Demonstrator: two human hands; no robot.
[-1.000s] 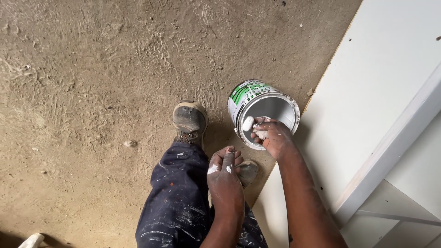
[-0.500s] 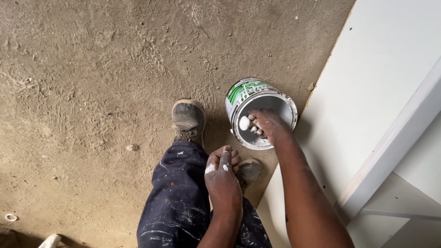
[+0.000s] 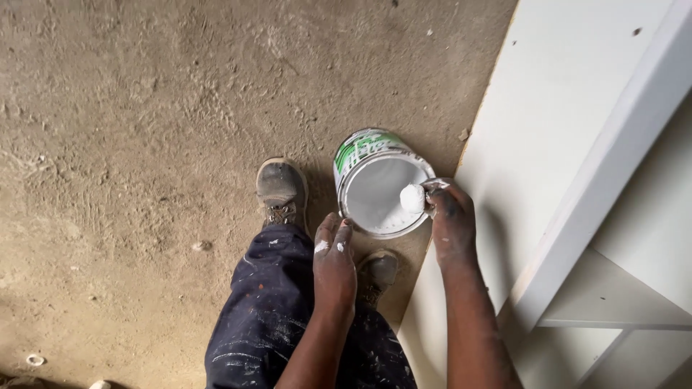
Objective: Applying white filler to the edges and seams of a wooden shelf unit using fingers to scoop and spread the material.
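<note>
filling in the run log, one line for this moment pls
right hand: white lump in fingers at paint can rim | left hand: empty, near can | floor: bare dirt

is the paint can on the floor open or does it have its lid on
Open. The paint can has no lid; its white-coated inside shows from above. The right hand holds a white lump over its rim.

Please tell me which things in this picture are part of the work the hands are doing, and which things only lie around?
In use:
- right hand, holding a lump of white paste
- open tin, white inside, standing on the floor
- left hand, open, near the tin's rim

Lying about:
- small white ring on the dirt floor
- pebble
</note>
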